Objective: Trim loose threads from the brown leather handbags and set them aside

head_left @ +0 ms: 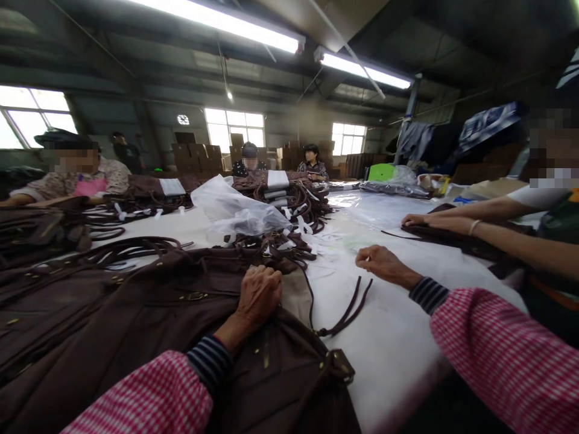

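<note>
A large dark brown bag [190, 337] with brass-coloured fittings lies before me, its beige lining [296, 295] showing at the mouth. My left hand [260, 292] is closed on the bag's upper edge, beside that lining. Two thin brown cords [350, 313] run from the bag over the white table [384, 337]. Just beyond the cord ends, my right hand [382, 264] hovers above the table with its fingertips pinched together. Whatever might be between those fingertips is too small to make out.
More brown bags [40, 235] lie at the left. Clear plastic [239, 208] covers part of a pile of brown handles [289, 199] with white wrapping. At the right, a co-worker's hands [434, 222] rest on dark brown material. Other people sit across the table.
</note>
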A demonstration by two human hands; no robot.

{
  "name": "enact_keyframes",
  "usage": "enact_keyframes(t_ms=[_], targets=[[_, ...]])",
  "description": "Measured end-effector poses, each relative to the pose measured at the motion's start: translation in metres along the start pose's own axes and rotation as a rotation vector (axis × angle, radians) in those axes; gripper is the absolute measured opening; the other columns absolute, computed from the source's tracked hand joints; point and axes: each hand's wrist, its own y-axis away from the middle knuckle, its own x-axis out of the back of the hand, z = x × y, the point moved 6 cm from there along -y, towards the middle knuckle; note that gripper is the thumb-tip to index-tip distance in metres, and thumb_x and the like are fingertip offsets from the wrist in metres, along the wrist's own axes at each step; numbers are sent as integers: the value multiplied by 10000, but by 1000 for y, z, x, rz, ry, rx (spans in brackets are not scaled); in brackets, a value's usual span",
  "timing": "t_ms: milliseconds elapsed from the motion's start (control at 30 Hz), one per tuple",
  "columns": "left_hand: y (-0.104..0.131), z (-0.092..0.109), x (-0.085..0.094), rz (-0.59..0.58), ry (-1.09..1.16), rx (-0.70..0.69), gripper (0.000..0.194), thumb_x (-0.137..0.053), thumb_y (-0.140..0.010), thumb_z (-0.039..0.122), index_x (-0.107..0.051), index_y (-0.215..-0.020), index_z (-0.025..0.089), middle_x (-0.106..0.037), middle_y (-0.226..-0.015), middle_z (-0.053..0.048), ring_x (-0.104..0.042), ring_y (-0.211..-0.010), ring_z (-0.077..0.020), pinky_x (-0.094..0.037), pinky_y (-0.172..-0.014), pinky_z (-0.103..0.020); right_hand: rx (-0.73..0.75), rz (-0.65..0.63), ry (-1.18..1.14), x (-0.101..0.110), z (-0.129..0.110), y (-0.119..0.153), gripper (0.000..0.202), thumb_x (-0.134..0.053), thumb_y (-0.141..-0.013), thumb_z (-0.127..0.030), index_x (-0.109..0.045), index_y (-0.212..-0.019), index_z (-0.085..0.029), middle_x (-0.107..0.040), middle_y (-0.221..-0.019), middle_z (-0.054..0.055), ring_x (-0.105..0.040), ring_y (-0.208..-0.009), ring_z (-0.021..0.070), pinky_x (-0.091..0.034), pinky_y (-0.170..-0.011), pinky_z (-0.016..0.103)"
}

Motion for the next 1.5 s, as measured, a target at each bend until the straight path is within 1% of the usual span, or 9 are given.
enact_keyframes(t_ms=[200, 433, 700, 933, 1100, 1133, 1267, 1400, 1500], targets=[[2, -3, -2, -27, -11, 45, 131, -526, -888, 193, -630, -809, 195, -677, -845, -62, -592, -883, -238, -361, -804, -372, -45, 38, 39, -38, -13, -48, 144, -612, -829, -276, -721, -824, -182, -721, -974, 86, -630, -926, 215, -428, -777, 289], [1, -6, -1, -56, 34, 125, 153, -526, -896, 230, -645, -803, 211, -695, -875, -50, -604, -885, -225, -378, -807, -349, -123, 17, -150, -51, 2, -66, 119, -671, -717, -206, -673, -604, -170, -661, -647, 33, -600, -644, 154, -401, -588, 242], [-4, -14, -2, -146, 111, 268, 168, -538, -860, 271, -697, -833, 222, -739, -876, -57, -663, -869, -235, -410, -757, -323, -82, 123, -508, -20, 5, -45, 202, -626, -740, -340, -669, -670, -156, -631, -594, 5, -540, -509, 109, -405, -482, 212], [-11, -19, 6, -268, 142, 295, 197, -552, -817, 254, -744, -857, 237, -761, -887, -74, -701, -885, -261, -424, -715, -312, -134, 360, -799, 9, 3, -50, 245, -654, -733, -385, -584, -807, -162, -731, -799, 99, -687, -606, 163, -412, -425, 191], [-9, -18, 4, -244, 117, 278, 174, -549, -820, 257, -716, -857, 232, -756, -878, -68, -699, -867, -253, -433, -729, -315, -67, 684, -910, 39, -4, -51, 237, -687, -743, -366, -569, -815, -173, -726, -794, 79, -725, -655, 181, -441, -420, 171], [-8, -17, 3, -230, 110, 273, 169, -546, -824, 259, -709, -857, 230, -755, -882, -66, -698, -868, -253, -434, -738, -319, -48, 665, -866, 40, -9, -53, 246, -696, -746, -376, -569, -807, -174, -723, -782, 75, -724, -650, 183, -443, -417, 170], [-6, -15, -1, -202, 99, 268, 148, -548, -833, 271, -689, -842, 227, -748, -875, -55, -689, -872, -246, -431, -752, -319, 0, 335, -672, 25, -30, -65, 277, -755, -710, -384, -584, -732, -168, -685, -667, 55, -689, -562, 177, -429, -380, 176], [-5, -15, -3, -193, 109, 266, 139, -557, -835, 281, -684, -849, 225, -747, -887, -55, -684, -878, -231, -423, -750, -309, 6, 590, -742, 36, -28, -67, 186, -683, -755, -330, -586, -772, -172, -690, -705, 53, -713, -640, 186, -454, -409, 176], [-4, -15, -3, -184, 120, 268, 125, -561, -829, 272, -675, -833, 221, -747, -881, -54, -684, -872, -234, -419, -750, -316, 12, 682, -837, 46, -22, -72, 199, -690, -759, -331, -588, -816, -170, -710, -755, 64, -726, -680, 193, -468, -428, 180]])
